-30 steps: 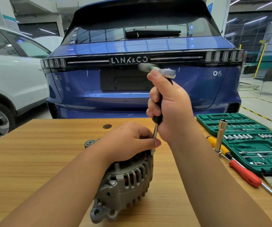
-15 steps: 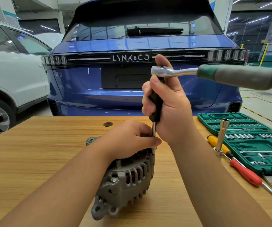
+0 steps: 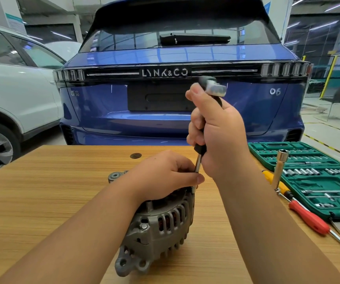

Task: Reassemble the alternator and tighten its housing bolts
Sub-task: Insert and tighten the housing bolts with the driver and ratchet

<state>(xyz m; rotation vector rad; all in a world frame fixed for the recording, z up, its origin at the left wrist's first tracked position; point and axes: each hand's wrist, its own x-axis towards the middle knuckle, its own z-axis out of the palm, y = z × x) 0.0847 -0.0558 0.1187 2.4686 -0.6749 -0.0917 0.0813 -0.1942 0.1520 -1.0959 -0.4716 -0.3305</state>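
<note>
Behind our wooden table (image 3: 42, 201) a blue car (image 3: 175, 103) fills the workshop background, with a white car (image 3: 11, 89) to its left. From the head view, the alternator (image 3: 156, 232) sits near the table's middle, a little toward our edge, tilted with its mounting ear pointing at us. Our left hand (image 3: 165, 175) rests on top of the alternator, fingers curled over the housing and pinching the thin metal shaft that rises from its far right rim. Our right hand (image 3: 216, 136) is above the alternator, fingers wrapped tight round the black grip of the ratchet extension (image 3: 198, 162), which stands nearly upright over the alternator. The ratchet (image 3: 214, 87) at its top is smeared by motion, so we cannot make out its handle. Left of the alternator the wood lies bare to the table's edge; beyond it, the far edge runs just past a small round grommet (image 3: 135, 155). Right of the alternator, well apart, a green socket case (image 3: 316, 181) lies open and is cut off by the frame. Between the case and the alternator a long socket (image 3: 279, 171) stands upright beside a yellow-handled screwdriver (image 3: 275, 181) and a red-handled screwdriver (image 3: 308, 218). Our left palm hides the alternator's top face, and the bolt under the shaft's tip is out of sight.
</note>
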